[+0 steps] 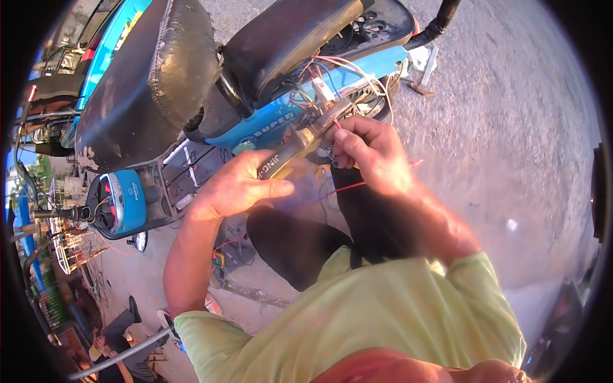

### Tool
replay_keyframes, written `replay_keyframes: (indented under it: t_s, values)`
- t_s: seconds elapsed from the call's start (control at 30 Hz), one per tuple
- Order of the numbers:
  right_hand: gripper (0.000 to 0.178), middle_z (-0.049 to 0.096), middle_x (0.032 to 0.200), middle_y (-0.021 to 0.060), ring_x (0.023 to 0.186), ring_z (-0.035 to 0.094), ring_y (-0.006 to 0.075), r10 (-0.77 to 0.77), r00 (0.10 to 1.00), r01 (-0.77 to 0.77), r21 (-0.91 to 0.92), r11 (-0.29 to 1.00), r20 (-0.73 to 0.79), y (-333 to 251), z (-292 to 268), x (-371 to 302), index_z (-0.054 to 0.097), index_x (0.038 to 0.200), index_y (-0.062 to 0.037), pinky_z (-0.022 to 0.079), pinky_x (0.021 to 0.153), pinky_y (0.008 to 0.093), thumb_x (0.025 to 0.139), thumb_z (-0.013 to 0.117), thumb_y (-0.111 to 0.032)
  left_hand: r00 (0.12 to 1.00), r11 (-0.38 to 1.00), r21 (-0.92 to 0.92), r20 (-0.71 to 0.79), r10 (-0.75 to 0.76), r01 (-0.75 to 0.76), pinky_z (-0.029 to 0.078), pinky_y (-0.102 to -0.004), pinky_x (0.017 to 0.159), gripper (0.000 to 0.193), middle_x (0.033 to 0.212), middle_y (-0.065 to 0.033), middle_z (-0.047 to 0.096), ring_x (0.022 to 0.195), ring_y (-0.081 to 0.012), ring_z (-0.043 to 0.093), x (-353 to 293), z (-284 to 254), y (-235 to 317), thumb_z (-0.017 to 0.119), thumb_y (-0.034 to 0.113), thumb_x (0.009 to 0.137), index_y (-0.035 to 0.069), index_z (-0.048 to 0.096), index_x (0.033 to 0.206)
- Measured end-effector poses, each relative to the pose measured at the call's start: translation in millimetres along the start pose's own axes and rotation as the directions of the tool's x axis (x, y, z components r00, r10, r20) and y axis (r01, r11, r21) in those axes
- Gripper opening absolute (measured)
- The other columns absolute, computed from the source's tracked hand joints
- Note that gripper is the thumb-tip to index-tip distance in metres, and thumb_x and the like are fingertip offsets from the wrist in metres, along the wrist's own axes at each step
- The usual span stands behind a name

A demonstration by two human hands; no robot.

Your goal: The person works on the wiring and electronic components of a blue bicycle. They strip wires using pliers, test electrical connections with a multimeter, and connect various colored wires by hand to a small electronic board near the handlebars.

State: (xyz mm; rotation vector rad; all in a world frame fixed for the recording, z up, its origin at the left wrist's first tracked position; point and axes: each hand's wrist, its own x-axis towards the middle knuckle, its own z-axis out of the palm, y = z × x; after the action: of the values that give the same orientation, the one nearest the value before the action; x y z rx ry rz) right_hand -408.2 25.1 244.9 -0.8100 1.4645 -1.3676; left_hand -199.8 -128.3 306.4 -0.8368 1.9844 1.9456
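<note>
My left hand (237, 185) is wrapped round the black and yellow handles of a pair of pliers (308, 136). Their metal jaws point up and right toward the blue side panel (246, 135) of an electric scooter. Just right of the jaws, my right hand (373, 153) pinches a thin red wire between thumb and fingers. A length of red wire (349, 188) runs out below that hand. Beyond the jaws, a bundle of loose wires (332, 64) in several colours hangs from the scooter by a white connector (324, 91). My fingers partly hide the wire's end.
The scooter's black seats (153, 83) rise at the upper left, with its blue front part (129, 201) below. A hammer (421, 88) lies on the rough ground at the upper right. Other vehicles line the left side. Another person (121, 338) is at the lower left.
</note>
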Motion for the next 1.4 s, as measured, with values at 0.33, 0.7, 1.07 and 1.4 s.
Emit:
replay_keyframes:
  t_s: [0.33,0.7,1.07,1.4]
  values:
    - [0.023,0.073,0.086,0.0057,0.071,0.069,0.0112,-0.030,0.998,0.033,0.049,0.998,-0.051,14,5,5,0.067,0.104,0.0017,0.056,0.067,0.0289,0.102,0.059,-0.020,0.850,0.493,0.870,-0.244,0.466,-0.021,0.045,-0.0427,0.108,0.050,0.139,-0.0227,0.055,0.128,-0.0408,0.056,-13,33,8,0.071,0.008,0.088,-0.001,0.058,0.135]
    - [0.019,0.073,0.083,0.0078,0.068,0.069,0.0107,-0.132,0.975,0.140,0.031,0.990,-0.181,7,7,2,0.066,0.099,0.0028,0.055,0.062,0.0272,0.100,0.066,-0.016,0.998,1.000,0.011,-0.057,-0.016,0.017,0.056,-0.0338,0.091,0.046,0.127,-0.0136,0.066,0.115,-0.0169,0.063,-1,11,1,0.073,0.016,0.092,-0.001,0.062,0.134]
    - [0.023,0.074,0.084,0.0065,0.069,0.071,0.0119,-0.146,0.985,0.143,-0.031,0.989,-0.093,9,-4,0,0.068,0.102,0.0027,0.056,0.063,0.0286,0.105,0.059,-0.018,0.812,0.599,0.755,-0.160,0.561,-0.265,0.047,-0.0437,0.103,0.048,0.124,-0.0207,0.059,0.120,-0.0407,0.057,10,28,-12,0.071,0.006,0.086,-0.001,0.060,0.132]
    - [0.027,0.065,0.080,0.0010,0.070,0.056,0.0069,-0.143,0.985,0.155,0.126,0.980,-0.095,6,1,0,0.069,0.099,0.0003,0.048,0.064,0.0239,0.104,0.062,-0.025,0.817,0.675,0.702,-0.239,0.525,-0.229,0.052,-0.0422,0.090,0.036,0.110,-0.0176,0.061,0.102,-0.0361,0.064,9,25,-14,0.077,0.012,0.087,0.000,0.068,0.119]
